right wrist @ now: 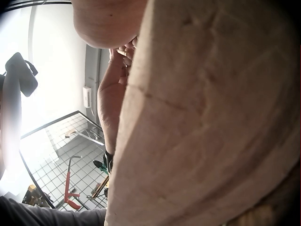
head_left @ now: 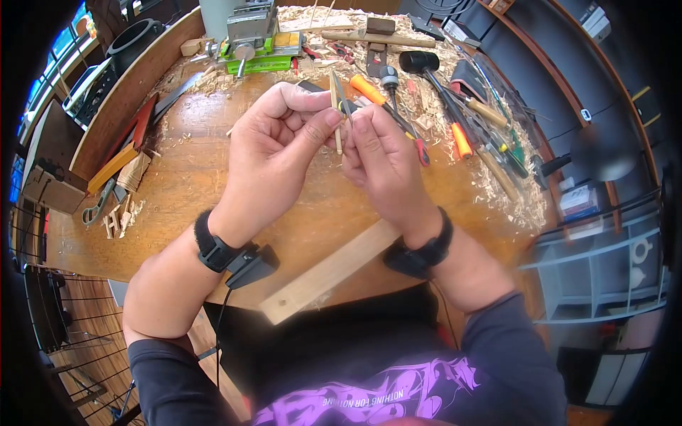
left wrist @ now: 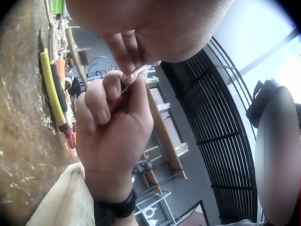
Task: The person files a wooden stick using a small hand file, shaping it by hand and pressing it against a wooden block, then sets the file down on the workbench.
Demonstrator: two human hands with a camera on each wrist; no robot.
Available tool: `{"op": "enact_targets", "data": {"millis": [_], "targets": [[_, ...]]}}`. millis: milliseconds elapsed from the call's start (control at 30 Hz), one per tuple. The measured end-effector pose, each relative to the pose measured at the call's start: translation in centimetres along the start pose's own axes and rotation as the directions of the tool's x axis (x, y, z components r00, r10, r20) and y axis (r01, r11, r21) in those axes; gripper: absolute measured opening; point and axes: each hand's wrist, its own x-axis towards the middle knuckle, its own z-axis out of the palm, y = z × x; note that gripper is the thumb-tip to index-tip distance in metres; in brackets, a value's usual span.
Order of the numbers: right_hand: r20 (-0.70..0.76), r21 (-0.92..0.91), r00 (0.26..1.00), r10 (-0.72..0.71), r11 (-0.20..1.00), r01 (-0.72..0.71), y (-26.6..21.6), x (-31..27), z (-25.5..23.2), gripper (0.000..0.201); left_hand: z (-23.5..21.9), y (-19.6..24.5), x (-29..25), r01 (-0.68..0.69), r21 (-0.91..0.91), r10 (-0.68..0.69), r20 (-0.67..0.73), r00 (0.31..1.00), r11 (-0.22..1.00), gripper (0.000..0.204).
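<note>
Over the bench, my left hand [head_left: 273, 138] pinches a thin, pale wooden strip [head_left: 337, 138] between thumb and fingers, standing nearly upright in the head view. Close beside it, my right hand [head_left: 383, 149] grips a slim grey metal tool [head_left: 341, 91] whose blade-like end lies against the strip. The left wrist view shows the right hand [left wrist: 113, 117] with its fingers curled in, its fingertips meeting the strip [left wrist: 141, 69]. The tool's handle is mostly hidden in the fingers. In the right wrist view, the left hand [right wrist: 110, 99] is partly covered by a broad pale surface.
A flat wooden board [head_left: 330, 273] with a hole lies across the bench's front edge, below the right wrist. Wood shavings, a mallet [head_left: 419, 62], orange-handled tools and a wooden plane [head_left: 376, 53] crowd the back right. A metal vise [head_left: 249, 35] stands at the back left.
</note>
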Motion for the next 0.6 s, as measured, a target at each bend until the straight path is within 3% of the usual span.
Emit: {"op": "enact_targets", "data": {"millis": [600], "targets": [[-0.005, -0.07, 0.999, -0.038, 0.997, 0.037, -0.04, 0.07, -0.13, 0.031, 0.33, -0.36, -0.48, 0.047, 0.015, -0.047, 0.016, 0.999, 0.999, 0.013]]}}
